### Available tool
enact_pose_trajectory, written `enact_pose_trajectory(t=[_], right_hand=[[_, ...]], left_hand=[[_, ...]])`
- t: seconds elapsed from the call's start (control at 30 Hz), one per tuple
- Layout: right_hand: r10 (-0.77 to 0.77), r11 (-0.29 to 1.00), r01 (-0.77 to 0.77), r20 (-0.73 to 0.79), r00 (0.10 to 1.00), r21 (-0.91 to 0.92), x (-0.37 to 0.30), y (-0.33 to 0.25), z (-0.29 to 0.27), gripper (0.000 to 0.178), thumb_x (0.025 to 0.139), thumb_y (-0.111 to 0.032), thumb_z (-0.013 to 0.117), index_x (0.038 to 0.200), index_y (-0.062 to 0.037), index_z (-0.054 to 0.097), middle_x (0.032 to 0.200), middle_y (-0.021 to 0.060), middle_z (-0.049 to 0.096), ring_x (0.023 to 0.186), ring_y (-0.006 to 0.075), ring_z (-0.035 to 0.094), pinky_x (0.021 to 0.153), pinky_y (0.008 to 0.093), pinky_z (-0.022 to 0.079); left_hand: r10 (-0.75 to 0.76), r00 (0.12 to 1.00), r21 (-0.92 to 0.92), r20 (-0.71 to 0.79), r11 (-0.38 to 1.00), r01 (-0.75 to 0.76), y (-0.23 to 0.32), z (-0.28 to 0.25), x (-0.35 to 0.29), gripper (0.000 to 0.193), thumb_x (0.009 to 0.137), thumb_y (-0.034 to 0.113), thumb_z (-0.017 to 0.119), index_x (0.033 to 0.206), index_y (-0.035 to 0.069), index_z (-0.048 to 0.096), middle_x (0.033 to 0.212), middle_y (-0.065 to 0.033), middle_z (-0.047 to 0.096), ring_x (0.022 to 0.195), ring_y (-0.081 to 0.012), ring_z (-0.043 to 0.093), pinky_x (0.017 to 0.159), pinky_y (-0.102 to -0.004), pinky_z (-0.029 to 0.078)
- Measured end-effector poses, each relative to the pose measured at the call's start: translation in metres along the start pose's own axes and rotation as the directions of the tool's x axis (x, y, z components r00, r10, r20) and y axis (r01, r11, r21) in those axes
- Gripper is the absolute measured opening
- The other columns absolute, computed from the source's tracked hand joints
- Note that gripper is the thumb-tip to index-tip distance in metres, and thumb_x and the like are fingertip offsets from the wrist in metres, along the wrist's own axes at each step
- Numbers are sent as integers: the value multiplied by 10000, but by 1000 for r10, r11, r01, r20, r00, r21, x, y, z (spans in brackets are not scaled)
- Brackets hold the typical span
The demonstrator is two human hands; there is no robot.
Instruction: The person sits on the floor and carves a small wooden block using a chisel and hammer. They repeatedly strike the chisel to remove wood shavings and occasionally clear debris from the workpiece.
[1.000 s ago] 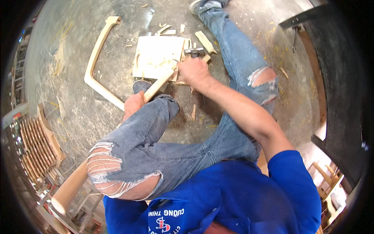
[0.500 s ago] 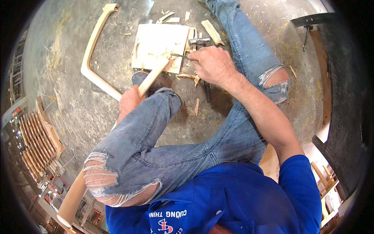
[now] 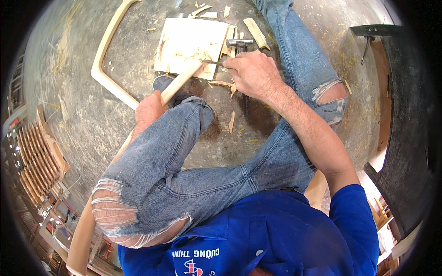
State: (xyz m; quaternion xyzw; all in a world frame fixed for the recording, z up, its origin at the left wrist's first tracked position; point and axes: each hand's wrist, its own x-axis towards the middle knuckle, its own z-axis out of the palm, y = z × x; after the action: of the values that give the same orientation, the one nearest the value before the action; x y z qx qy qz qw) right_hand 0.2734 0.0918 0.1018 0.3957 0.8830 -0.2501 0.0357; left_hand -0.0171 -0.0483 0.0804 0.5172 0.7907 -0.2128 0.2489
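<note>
My left hand (image 3: 149,109) is wrapped round a pale, smooth wooden bar (image 3: 182,82) beside my bent left leg. The bar's far end rests over a square light board (image 3: 193,39) on the floor. My right hand (image 3: 258,76) is closed on a chisel with a narrow dark blade (image 3: 212,62); its handle is hidden in my fingers. The blade's tip meets the bar's end. A bent wooden piece (image 3: 107,43) angles out left of the board and reaches my left hand; whether it joins the bar is hidden there.
A hammer (image 3: 240,42) lies just beyond my right hand. Wood offcuts (image 3: 257,33) and shavings lie around the board. Stacked curved wooden parts (image 3: 39,161) stand at the left. A large dark panel (image 3: 410,124) rises at the right.
The view has shifted slightly, so the board sits a little higher in the picture. Both hands keep their holds, and the chisel tip stays at the bar's end.
</note>
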Motion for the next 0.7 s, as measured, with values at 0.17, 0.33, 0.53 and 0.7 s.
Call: enact_pose_trajectory(t=[0.17, 0.33, 0.53, 0.7], right_hand=[[-23, 999, 23, -8, 1000, -44, -2, -3, -1, 225, 954, -131, 656, 1144, -111, 775, 982, 105, 770, 960, 287, 760, 867, 458, 639], [-46, 997, 45, -10, 999, -59, -1, -2, 1, 224, 959, -129, 651, 1145, -111, 774, 938, 111, 754, 935, 290, 762, 835, 454, 645], [-47, 996, 48, 11, 999, -80, -2, -7, -4, 220, 961, -124, 648, 1139, -110, 777, 925, 116, 751, 894, 296, 766, 796, 460, 650], [-65, 996, 63, -27, 998, -65, -4, -4, 0, 222, 951, -125, 651, 1134, -101, 775, 908, 119, 748, 877, 301, 765, 775, 468, 644]], left_hand=[[6, 1000, 13, -14, 1000, -5, 2, -3, -2, 272, 900, 187, 761, 1067, 30, 614, 986, -229, 749, 1007, -412, 749, 851, -522, 610], [-3, 999, 20, -32, 1000, 3, -6, 5, 5, 302, 880, 219, 776, 1102, 57, 650, 976, -215, 753, 1009, -416, 740, 872, -533, 595], [-9, 999, 64, -33, 998, 11, -9, 4, 7, 310, 887, 223, 781, 1120, 62, 654, 994, -199, 756, 1013, -398, 746, 873, -526, 603], [1, 1000, 65, -29, 998, 1, -6, 4, 7, 317, 888, 231, 783, 1126, 63, 656, 993, -198, 756, 1010, -392, 749, 872, -522, 606]])
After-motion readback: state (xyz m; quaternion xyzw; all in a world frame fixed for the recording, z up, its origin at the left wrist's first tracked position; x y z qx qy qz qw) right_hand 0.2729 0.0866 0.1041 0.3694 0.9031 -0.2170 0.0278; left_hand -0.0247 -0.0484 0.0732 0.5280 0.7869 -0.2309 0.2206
